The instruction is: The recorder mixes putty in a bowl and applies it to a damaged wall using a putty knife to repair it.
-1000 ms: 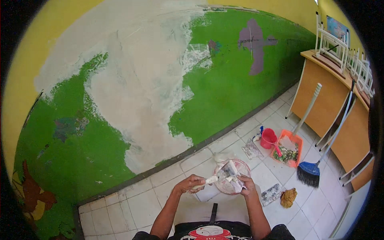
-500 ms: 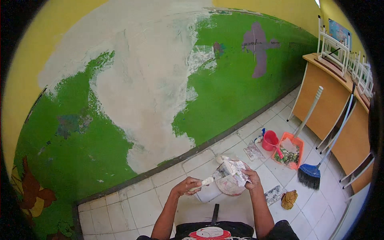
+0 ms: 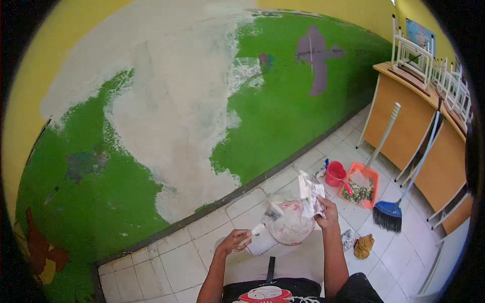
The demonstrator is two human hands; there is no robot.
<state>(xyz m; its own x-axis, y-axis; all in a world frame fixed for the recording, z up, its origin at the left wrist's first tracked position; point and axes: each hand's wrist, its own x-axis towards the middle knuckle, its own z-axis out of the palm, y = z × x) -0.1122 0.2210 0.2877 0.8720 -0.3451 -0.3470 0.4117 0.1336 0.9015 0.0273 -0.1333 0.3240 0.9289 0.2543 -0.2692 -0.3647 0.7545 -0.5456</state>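
Note:
My left hand point(image 3: 235, 241) is closed round the pale handle of a putty knife point(image 3: 257, 230). Its broad blade reaches over the rim of a white bucket point(image 3: 260, 246), whose round top is smeared with white and pinkish putty point(image 3: 292, 227). Above the bucket's right side, my right hand point(image 3: 327, 212) grips a flat, putty-smeared plate point(image 3: 310, 192), tilted up on edge. The knife and plate are apart. Ahead stands a green wall point(image 3: 283, 116) with a large patch of whitish filler point(image 3: 172, 111) running down to the skirting.
On the tiled floor point(image 3: 202, 247) to the right are a red dipper point(image 3: 335, 174), an orange dustpan point(image 3: 375, 177) with debris, a blue broom point(image 3: 389, 212), a brown crumpled lump point(image 3: 364, 246) and a smeared flat piece point(image 3: 348, 238). Wooden desks point(image 3: 389, 113) carry stacked white-framed chairs point(image 3: 414, 58).
The plate has been raised and turned upright, away from the knife. The knife's blade has dropped toward the bucket's rim. The view has shifted slightly right.

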